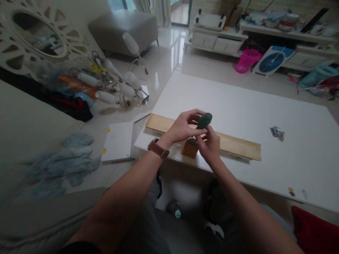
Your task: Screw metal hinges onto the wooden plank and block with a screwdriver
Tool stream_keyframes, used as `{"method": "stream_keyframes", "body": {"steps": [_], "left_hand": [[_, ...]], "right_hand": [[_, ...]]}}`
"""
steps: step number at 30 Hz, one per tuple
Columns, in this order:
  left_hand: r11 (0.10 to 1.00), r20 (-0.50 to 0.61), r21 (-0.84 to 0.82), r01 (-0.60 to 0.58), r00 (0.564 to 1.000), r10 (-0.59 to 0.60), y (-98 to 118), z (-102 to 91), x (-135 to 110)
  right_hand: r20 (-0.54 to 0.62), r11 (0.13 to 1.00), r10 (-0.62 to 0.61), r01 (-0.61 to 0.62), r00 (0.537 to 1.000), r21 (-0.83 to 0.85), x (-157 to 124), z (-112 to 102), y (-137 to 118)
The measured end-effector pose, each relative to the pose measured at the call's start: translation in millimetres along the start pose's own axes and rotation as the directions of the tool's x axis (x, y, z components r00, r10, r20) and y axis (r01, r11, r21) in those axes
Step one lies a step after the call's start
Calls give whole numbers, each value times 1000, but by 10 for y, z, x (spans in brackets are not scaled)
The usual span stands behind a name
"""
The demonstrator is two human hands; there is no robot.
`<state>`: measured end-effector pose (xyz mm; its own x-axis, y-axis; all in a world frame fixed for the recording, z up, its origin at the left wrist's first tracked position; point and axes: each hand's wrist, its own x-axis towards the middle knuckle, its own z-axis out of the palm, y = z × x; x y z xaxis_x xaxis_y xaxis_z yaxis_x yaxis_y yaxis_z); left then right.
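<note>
My left hand (184, 126) wraps its fingers around the green handle of a screwdriver (204, 120), which stands nearly upright. My right hand (209, 144) pinches low on the tool, near its shaft, just above a small brown wooden block (189, 148). The block sits at the near edge of a white table (265, 116), against a long light wooden plank (238, 144) that lies flat across it. A brown watch is on my left wrist. The screwdriver's tip is hidden by my fingers.
A small pile of metal hardware (277, 132) lies on the table to the right. A white panel (118, 141) rests on the floor at left, beyond it a chandelier (119, 84). A bottle (174, 209) stands between my knees. A red item (314, 231) sits at lower right.
</note>
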<state>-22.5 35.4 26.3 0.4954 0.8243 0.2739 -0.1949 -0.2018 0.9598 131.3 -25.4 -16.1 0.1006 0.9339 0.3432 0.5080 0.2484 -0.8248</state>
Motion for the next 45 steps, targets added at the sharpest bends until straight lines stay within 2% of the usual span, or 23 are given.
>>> {"method": "stream_keyframes", "body": {"steps": [3, 8, 12, 18, 27, 33, 37, 41, 45], "left_hand": [[1000, -35, -4, 1, 999, -1, -21, 7, 5], [999, -73, 25, -23, 997, 24, -87, 6, 34], [999, -55, 36, -15, 998, 17, -62, 0, 31], [999, -9, -31, -28, 1000, 28, -33, -16, 13], [999, -56, 25, -43, 997, 44, -78, -9, 31], [1000, 7, 1, -19, 1000, 19, -47, -13, 16], [1000, -36, 1, -20, 999, 20, -87, -13, 28], [998, -80, 51, -27, 996, 31, -117, -7, 42], [999, -55, 51, -16, 998, 19, -99, 0, 34]], "right_hand": [[15, 1000, -3, 3, 1000, 27, 4, 5, -4], [-29, 1000, 23, -24, 999, -18, 22, 6, -5], [-35, 999, 26, -27, 999, -30, 18, -4, -5], [-42, 1000, -19, 18, 999, -17, 6, -1, -17], [-59, 998, 12, -16, 998, -64, 22, 7, 0], [-29, 1000, -22, 21, 999, -22, 10, -2, 7], [-8, 1000, -16, 16, 1000, 19, 18, 3, -9], [-33, 1000, 10, -10, 999, -6, 26, 1, 0], [-60, 999, 11, -13, 998, -36, 26, -11, 16]]}}
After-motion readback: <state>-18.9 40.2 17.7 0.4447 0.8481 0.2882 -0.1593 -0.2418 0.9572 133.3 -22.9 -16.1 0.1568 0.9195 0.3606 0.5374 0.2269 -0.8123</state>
